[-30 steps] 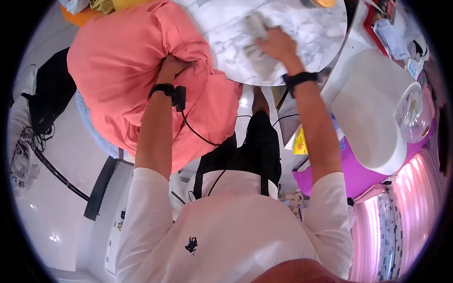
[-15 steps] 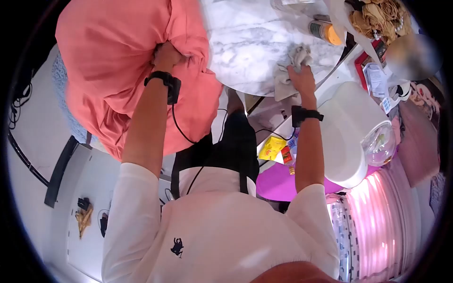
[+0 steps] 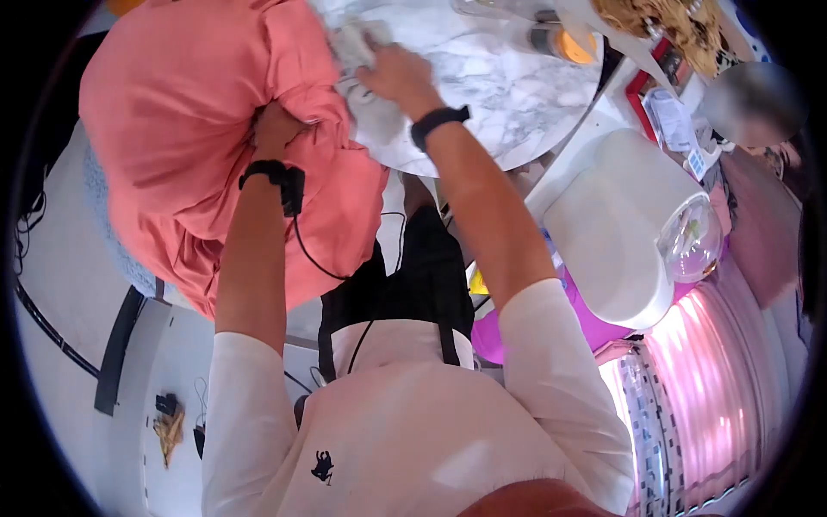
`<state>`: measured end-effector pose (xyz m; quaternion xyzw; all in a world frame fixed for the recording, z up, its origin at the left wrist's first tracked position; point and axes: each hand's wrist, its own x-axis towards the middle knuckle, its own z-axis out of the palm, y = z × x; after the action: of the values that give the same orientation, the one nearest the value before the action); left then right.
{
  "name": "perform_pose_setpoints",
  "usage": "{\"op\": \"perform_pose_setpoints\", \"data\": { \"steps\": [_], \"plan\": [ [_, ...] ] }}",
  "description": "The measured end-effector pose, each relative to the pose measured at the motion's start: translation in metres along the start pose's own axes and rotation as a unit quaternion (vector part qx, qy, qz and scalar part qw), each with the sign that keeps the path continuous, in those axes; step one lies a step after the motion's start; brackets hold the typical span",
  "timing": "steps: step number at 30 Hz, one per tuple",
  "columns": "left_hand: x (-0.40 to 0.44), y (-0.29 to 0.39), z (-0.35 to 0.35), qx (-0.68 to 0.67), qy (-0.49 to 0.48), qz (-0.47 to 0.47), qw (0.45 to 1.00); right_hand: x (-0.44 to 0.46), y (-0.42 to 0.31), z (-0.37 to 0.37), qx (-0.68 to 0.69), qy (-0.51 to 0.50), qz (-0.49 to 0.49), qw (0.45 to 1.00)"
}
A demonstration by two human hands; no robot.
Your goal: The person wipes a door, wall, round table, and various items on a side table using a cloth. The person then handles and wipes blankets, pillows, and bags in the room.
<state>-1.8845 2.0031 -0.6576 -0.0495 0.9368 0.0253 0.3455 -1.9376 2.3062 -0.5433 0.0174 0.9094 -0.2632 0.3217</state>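
A light grey cloth point(image 3: 372, 108) lies on the round marble-patterned table point(image 3: 482, 95), close to its left side. My right hand point(image 3: 401, 79) is on the cloth, its fingers closed on part of it. A large coral-pink fabric bundle point(image 3: 181, 129) sits left of the table and touches its edge. Pressed into a fold of that bundle is my left hand point(image 3: 277, 127); its fingertips are hidden in the fabric. Both wrists wear black bands.
A jar with an orange lid point(image 3: 575, 46) stands at the table's far right. Beyond the table's right edge are a white bin-like container point(image 3: 607, 233), a red-edged box point(image 3: 639, 93) and dried flowers point(image 3: 672, 26). A cable runs from my left wristband.
My right hand has swept the cloth rightward across the table and then back to its left side. My left hand has stayed in the coral fabric. The view has shifted.
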Motion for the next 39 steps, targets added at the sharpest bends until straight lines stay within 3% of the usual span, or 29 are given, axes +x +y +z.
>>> {"op": "perform_pose_setpoints", "data": {
  "steps": [4, 6, 12, 14, 17, 20, 22, 24, 26, 28, 31, 33, 34, 37, 39],
  "plan": [
    [-0.022, 0.02, -0.032, -0.093, -0.041, -0.011, 0.995, -0.016, 0.021, -0.009, 0.018, -0.004, -0.012, 1.0],
    [-0.025, 0.024, -0.034, -0.102, -0.042, -0.016, 0.994, -0.03, 0.066, -0.009, 0.028, 0.089, 0.021, 0.995],
    [-0.034, 0.029, -0.04, -0.116, -0.042, -0.027, 0.992, -0.089, 0.201, -0.04, -0.014, 0.202, 0.165, 0.965],
    [-0.036, 0.031, -0.042, -0.123, -0.041, -0.031, 0.991, -0.1, 0.241, -0.049, 0.049, 0.162, 0.246, 0.955],
    [-0.037, 0.034, -0.042, -0.128, -0.044, -0.036, 0.99, -0.119, 0.265, -0.039, 0.112, 0.194, 0.257, 0.94],
    [-0.04, 0.036, -0.043, -0.138, -0.046, -0.042, 0.989, -0.13, 0.246, 0.003, 0.105, 0.24, 0.247, 0.933],
    [-0.043, 0.037, -0.044, -0.143, -0.048, -0.047, 0.987, -0.132, 0.201, 0.021, 0.134, 0.181, 0.297, 0.928],
    [-0.044, 0.037, -0.042, -0.15, -0.052, -0.05, 0.986, -0.129, 0.152, 0.04, 0.268, 0.055, 0.297, 0.915],
    [-0.039, 0.035, -0.04, -0.158, -0.055, -0.051, 0.985, -0.121, 0.094, 0.055, 0.097, 0.073, 0.175, 0.977],
    [-0.035, 0.034, -0.04, -0.158, -0.054, -0.056, 0.984, -0.103, 0.04, 0.064, 0.061, 0.017, 0.053, 0.997],
    [-0.043, 0.043, -0.055, -0.142, -0.042, -0.068, 0.987, -0.075, -0.024, 0.07, 0.054, -0.001, -0.002, 0.999],
    [-0.044, 0.042, -0.056, -0.139, -0.048, -0.067, 0.987, -0.053, -0.038, 0.07, -0.018, -0.095, 0.009, 0.995],
    [-0.042, 0.038, -0.051, -0.138, -0.051, -0.066, 0.987, -0.051, -0.036, 0.069, -0.016, -0.096, 0.011, 0.995],
    [-0.022, 0.014, -0.015, -0.201, -0.043, 0.042, 0.978, -0.058, -0.015, 0.055, 0.013, -0.021, -0.022, 0.999],
    [-0.027, 0.02, -0.03, -0.172, -0.034, 0.05, 0.983, -0.058, 0.003, 0.045, 0.021, 0.027, -0.008, 0.999]
  ]
}}
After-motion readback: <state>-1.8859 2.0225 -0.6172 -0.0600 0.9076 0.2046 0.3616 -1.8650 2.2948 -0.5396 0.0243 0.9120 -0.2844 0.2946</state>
